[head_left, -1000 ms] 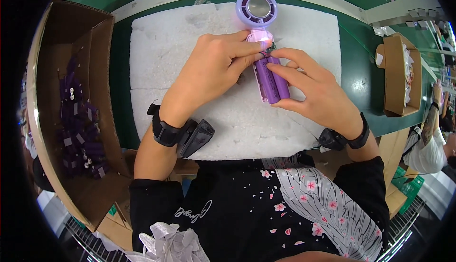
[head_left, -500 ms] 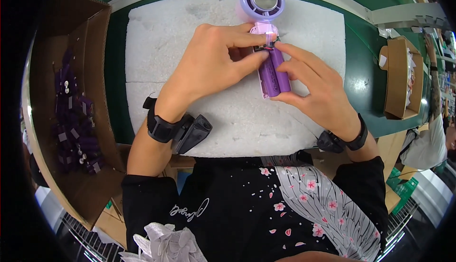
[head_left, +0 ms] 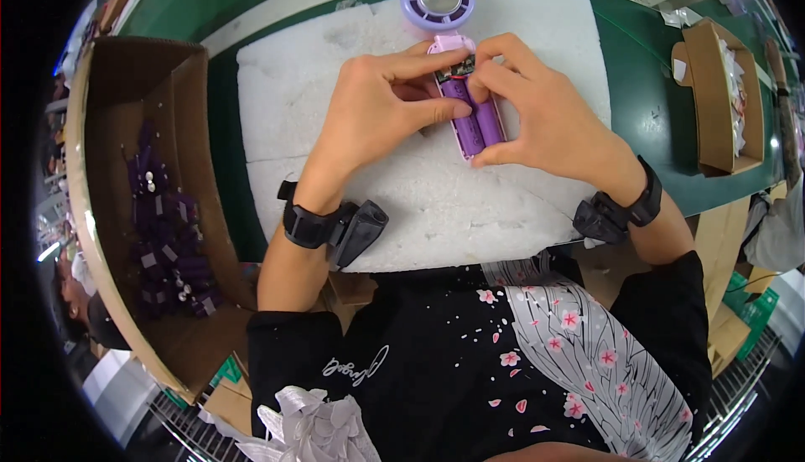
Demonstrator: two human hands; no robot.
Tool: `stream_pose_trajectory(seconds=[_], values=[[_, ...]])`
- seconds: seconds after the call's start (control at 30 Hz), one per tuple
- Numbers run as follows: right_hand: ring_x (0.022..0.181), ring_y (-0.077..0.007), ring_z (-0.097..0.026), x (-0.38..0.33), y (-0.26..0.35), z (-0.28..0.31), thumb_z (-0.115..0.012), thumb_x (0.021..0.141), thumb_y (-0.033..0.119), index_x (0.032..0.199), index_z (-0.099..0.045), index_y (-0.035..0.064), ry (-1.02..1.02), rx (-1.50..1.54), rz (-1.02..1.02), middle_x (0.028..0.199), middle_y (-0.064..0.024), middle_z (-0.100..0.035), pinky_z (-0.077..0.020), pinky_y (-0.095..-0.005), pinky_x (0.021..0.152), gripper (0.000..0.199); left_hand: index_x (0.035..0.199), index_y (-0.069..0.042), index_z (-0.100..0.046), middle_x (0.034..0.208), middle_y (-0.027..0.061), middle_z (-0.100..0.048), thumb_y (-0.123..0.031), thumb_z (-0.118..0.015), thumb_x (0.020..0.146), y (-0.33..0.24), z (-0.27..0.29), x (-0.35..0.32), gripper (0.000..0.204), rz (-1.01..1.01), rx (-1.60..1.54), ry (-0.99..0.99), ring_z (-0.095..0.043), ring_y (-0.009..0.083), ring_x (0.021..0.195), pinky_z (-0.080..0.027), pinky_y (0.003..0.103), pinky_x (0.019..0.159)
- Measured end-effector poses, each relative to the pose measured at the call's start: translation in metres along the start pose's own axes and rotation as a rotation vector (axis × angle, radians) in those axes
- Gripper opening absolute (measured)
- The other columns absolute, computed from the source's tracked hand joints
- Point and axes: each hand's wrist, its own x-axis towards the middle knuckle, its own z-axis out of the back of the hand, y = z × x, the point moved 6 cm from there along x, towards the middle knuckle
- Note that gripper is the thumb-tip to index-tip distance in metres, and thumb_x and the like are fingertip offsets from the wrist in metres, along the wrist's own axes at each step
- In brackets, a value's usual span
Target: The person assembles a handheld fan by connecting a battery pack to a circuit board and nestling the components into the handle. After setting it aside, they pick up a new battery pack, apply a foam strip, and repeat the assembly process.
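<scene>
A lilac handheld fan lies on a white foam sheet, its round head away from me and its handle opened toward me. Two purple battery cells sit side by side in the pink handle shell, below a small circuit board with a red wire. My left hand grips the handle from the left, index finger by the board and thumb on the left cell. From the right, my right hand closes on the handle, thumb at its lower end and bent fingertips beside the board and upper right cell.
On the left stands a deep cardboard box with several purple battery packs inside. A smaller cardboard box of wrapped white parts is at the right on the green table. Black straps with devices sit on both my wrists.
My right fingers have bent and drawn up toward the board, while the thumb stays near the handle's lower end. My left thumb now presses lower on the cell. The whole view has shifted slightly.
</scene>
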Motion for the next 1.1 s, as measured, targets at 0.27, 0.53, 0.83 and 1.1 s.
stream_pose_trajectory(seconds=[0.27,0.53,0.83,1.1], values=[[0.068,-0.0177,-0.055,0.001,0.000,0.001,-0.076,0.071,0.009,0.083,-0.061,0.0019,-0.189,0.040,0.061,0.085,-0.0077,-0.056,-0.0453,-0.0274,0.058,0.020,0.114,-0.006,-0.066,0.090,0.0083,-0.070,-0.004,-0.078,0.068,-0.006,-0.014,-0.009,0.048,-0.067,0.054,-0.023,-0.060,0.0068,0.067,-0.049,0.022,0.064],[0.073,-0.0220,-0.057,-0.008,0.001,0.002,-0.073,0.072,0.005,0.082,-0.064,0.0001,-0.096,0.042,0.010,0.088,-0.0088,-0.059,-0.0472,-0.0305,0.063,0.015,0.113,-0.005,-0.066,0.111,0.0141,-0.067,-0.006,-0.079,0.066,-0.001,-0.019,-0.007,0.048,-0.177,0.109,-0.019,-0.065,0.0160,0.069,-0.052,0.025,0.067],[0.100,-0.0314,-0.055,-0.033,0.041,0.000,-0.078,0.064,0.008,0.107,-0.058,-0.0076,0.136,-0.385,0.166,0.115,-0.0155,-0.057,-0.0467,-0.0395,0.085,0.050,0.117,-0.004,-0.063,0.116,0.0150,-0.064,-0.002,-0.075,0.071,-0.007,-0.026,-0.007,0.048,-0.225,0.076,0.018,-0.065,0.0150,0.076,-0.053,0.027,0.071],[0.106,-0.0344,-0.054,0.017,-0.006,0.010,-0.080,0.066,0.011,0.115,-0.056,-0.0052,0.067,-0.419,0.210,0.121,-0.0207,-0.055,-0.0435,-0.0406,0.093,0.057,0.112,-0.009,-0.066,0.099,0.0115,-0.068,-0.011,-0.073,0.075,-0.002,0.022,-0.007,0.038,-0.143,0.215,-0.307,-0.065,0.0188,0.078,-0.053,0.030,0.072]])
